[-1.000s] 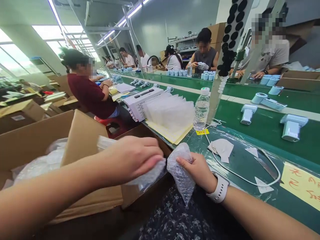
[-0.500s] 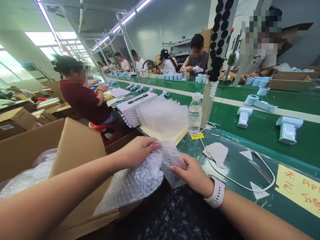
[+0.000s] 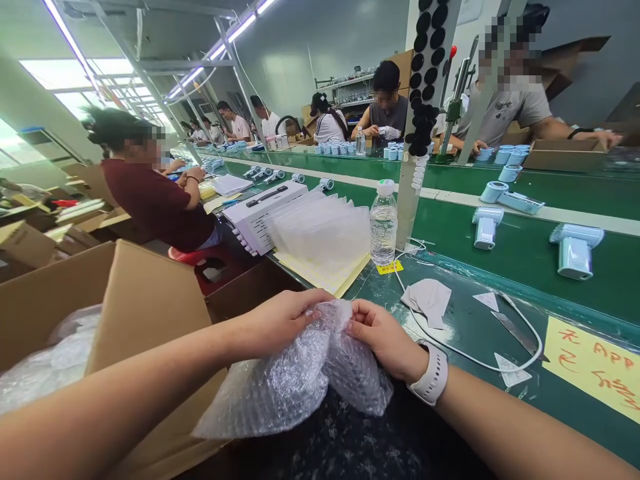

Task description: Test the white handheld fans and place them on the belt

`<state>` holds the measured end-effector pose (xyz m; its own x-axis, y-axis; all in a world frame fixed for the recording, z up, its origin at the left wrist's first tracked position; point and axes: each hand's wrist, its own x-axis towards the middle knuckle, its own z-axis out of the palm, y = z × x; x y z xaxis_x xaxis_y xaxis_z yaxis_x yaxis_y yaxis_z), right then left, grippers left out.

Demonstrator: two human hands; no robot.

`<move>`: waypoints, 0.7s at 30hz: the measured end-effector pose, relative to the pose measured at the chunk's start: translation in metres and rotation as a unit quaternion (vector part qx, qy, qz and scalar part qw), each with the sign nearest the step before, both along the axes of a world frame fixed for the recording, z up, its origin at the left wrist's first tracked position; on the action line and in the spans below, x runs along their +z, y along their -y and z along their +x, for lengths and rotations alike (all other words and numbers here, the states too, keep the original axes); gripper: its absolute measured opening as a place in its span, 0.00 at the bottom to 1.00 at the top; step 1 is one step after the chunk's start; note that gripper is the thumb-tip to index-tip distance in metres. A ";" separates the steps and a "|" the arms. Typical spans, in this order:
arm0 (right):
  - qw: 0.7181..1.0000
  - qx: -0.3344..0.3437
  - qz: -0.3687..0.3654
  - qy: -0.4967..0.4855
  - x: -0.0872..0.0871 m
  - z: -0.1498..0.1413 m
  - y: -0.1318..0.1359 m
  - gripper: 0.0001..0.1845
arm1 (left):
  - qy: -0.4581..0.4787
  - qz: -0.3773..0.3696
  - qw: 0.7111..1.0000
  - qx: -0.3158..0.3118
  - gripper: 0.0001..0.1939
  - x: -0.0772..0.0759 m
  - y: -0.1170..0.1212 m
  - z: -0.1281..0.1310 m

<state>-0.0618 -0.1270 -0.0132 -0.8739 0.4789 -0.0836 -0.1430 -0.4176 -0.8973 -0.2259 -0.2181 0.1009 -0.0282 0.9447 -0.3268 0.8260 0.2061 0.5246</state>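
Clear bubble wrap, which looks like bags, hangs between my hands over my lap. My left hand pinches its upper edge from the left. On the other side, my right hand, with a white watch on the wrist, grips the top edge of the right-hand part. Both sets of fingers are closed and nearly meet at the top. Whether anything is inside the wrap cannot be made out. Beyond my hands, a stack of translucent sleeves stands on yellow paper on the green table.
At left an open cardboard box holds more bubble wrap. A water bottle, white cable, crumpled cloth and yellow note lie around the table. Light-blue devices rest on the green belt. Co-workers sit along the line.
My right hand has risen and moved closer to my left, now gripping the wrap's top edge. The right part of the wrap hangs lower and fuller. The view has shifted slightly.
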 end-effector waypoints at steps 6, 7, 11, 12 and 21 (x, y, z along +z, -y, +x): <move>0.993 -0.112 0.016 0.014 -0.003 -0.001 -0.009 0.22 | -0.031 0.002 0.999 0.030 0.21 0.004 -0.002 -0.011; 0.992 -0.120 0.012 0.021 -0.003 -0.001 -0.008 0.24 | -0.030 0.004 0.999 0.036 0.21 0.004 -0.003 -0.012; 0.995 -0.085 0.053 0.017 -0.003 0.002 -0.003 0.24 | -0.018 0.009 0.999 0.035 0.20 0.003 -0.004 -0.009; 0.996 -0.066 0.065 0.000 -0.002 0.003 -0.001 0.25 | -0.012 0.007 1.000 0.027 0.19 0.002 -0.003 -0.008; 0.987 -0.106 0.107 0.048 -0.010 0.001 -0.007 0.24 | -0.006 -0.027 1.000 -0.002 0.21 0.003 0.001 -0.004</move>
<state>-0.0607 -0.1198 -0.0229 -0.7450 0.6660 -0.0371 -0.1175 -0.1858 -0.9755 -0.2294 -0.2187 0.1038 -0.0281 0.9261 -0.3762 0.8331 0.2297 0.5032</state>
